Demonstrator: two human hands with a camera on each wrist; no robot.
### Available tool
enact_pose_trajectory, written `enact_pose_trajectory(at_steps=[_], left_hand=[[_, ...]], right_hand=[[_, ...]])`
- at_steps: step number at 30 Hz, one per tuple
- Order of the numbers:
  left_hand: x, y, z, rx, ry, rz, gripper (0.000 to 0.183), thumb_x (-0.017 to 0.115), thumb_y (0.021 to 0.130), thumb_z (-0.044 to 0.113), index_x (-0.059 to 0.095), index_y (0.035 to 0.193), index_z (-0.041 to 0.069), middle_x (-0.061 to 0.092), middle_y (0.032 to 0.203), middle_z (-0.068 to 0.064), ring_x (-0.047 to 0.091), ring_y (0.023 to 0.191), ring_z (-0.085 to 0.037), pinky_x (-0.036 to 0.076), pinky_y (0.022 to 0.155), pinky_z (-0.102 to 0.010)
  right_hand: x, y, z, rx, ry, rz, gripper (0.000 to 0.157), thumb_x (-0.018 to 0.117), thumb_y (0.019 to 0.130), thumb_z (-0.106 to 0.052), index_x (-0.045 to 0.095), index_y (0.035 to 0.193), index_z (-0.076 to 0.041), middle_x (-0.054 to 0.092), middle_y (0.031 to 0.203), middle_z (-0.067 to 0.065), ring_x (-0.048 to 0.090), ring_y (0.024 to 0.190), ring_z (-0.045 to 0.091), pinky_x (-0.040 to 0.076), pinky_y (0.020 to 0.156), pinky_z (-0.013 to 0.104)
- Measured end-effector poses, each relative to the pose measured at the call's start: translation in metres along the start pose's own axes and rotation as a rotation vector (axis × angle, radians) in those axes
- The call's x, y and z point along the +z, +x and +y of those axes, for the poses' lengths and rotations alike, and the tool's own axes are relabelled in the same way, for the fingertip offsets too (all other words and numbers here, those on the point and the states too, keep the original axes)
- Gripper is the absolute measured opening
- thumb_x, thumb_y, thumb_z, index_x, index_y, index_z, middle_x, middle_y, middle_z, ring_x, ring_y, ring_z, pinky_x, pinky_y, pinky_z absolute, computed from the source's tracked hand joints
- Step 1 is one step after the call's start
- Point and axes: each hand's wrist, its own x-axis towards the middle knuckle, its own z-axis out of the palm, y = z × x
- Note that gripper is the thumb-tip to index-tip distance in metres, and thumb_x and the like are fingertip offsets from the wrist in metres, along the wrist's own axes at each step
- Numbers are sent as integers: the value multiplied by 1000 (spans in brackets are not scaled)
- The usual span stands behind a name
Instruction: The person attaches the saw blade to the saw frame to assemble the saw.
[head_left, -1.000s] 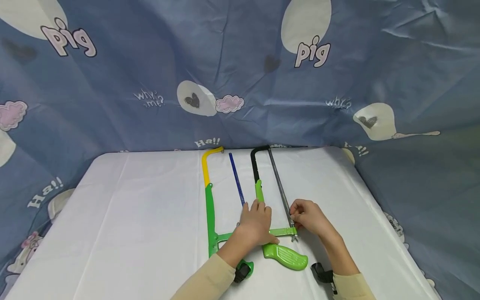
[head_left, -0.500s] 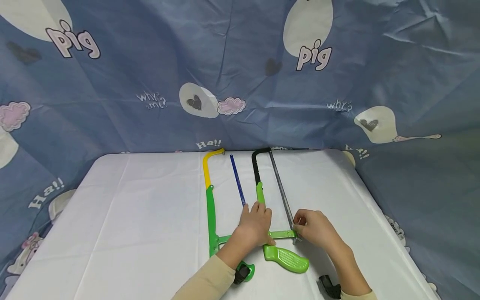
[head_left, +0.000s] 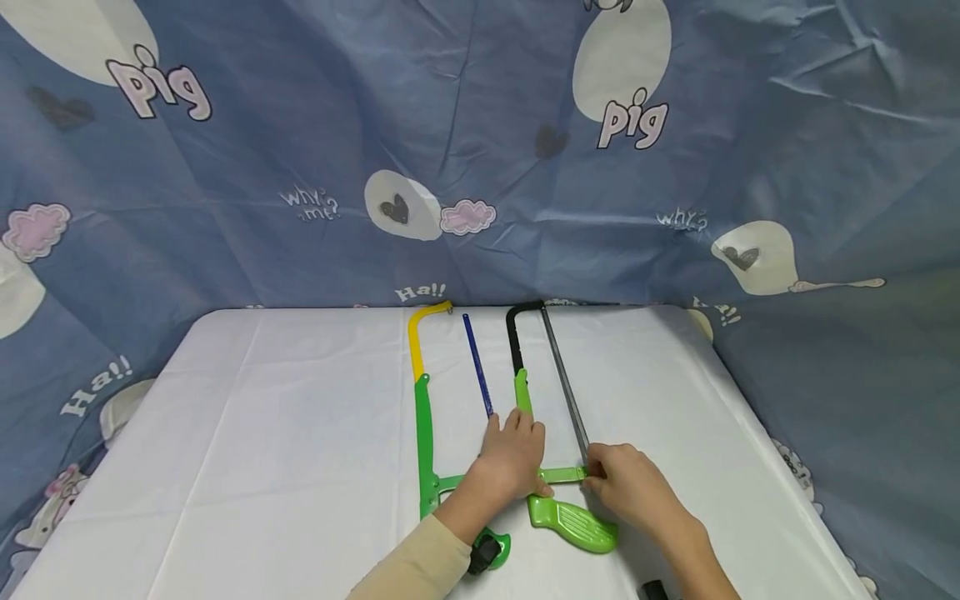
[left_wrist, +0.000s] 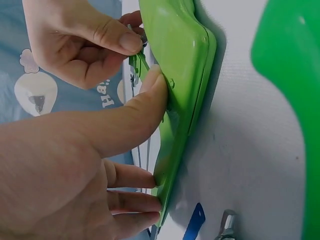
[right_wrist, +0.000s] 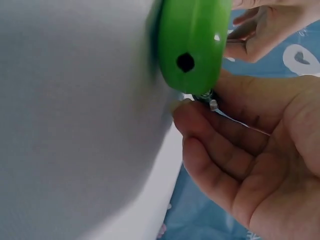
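A light-green hacksaw with a black front bow lies on the white table, its grey blade running down the right side. My left hand holds its frame just above the handle; in the left wrist view the thumb presses near the handle and the fingertips lie along the frame's edge. At the blade's near end, my right hand pinches the small metal wing nut, mostly covered by thumb and fingers. The hacksaw handle stands close beside these fingers in the right wrist view.
Left of the hands lies a second hacksaw, green with a yellow bow. A loose blue blade lies between the two saws, its near part behind the left hand. A blue printed curtain hangs behind the white table.
My right hand has moved down along the blade, from beside its lower part to the wing nut at its end. My left hand stays on the frame. The whole view has shifted slightly.
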Motion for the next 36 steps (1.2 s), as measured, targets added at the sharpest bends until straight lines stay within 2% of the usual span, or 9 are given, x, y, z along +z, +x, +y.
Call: enact_pose_trajectory(at_steps=[6, 14, 25, 31, 36], left_hand=[[-5, -4, 0, 2, 5, 7, 90, 76, 72, 66, 51, 136, 8, 48, 147, -14, 41, 143, -30, 39, 114, -51], [-7, -4, 1, 6, 31, 23, 90, 75, 71, 67, 52, 135, 9, 49, 146, -14, 42, 142, -30, 40, 113, -50], [-4, -2, 0, 10, 11, 20, 89, 75, 73, 66, 51, 136, 8, 47, 147, -15, 41, 143, -30, 39, 113, -50], [-1, -2, 0, 16, -6, 41, 90, 78, 70, 64, 53, 134, 6, 50, 145, -17, 43, 141, -31, 40, 112, -51], [-2, -5, 0, 16, 16, 39, 90, 76, 70, 66, 52, 135, 7, 50, 145, -15, 43, 141, -30, 41, 111, -50]], right_hand=[[-3, 0, 5, -30, 105, -37, 21, 77, 80, -2, 62, 77, -15, 60, 66, -7, 49, 60, 9, 41, 52, 22], [-5, -3, 14, -111, 182, -35, 25, 69, 80, 10, 60, 81, -13, 60, 71, -5, 48, 63, 4, 43, 55, 20], [-3, -6, 15, -41, 118, 41, 28, 75, 74, 8, 61, 74, -16, 59, 67, -8, 47, 62, 6, 40, 56, 21], [-2, -8, 15, -65, 172, 1, 25, 71, 76, 9, 62, 79, -13, 64, 72, -6, 51, 63, 4, 44, 56, 20], [-3, -10, 14, -62, 230, -44, 21, 74, 78, 5, 62, 82, -11, 65, 74, -4, 54, 64, 5, 46, 56, 21]])
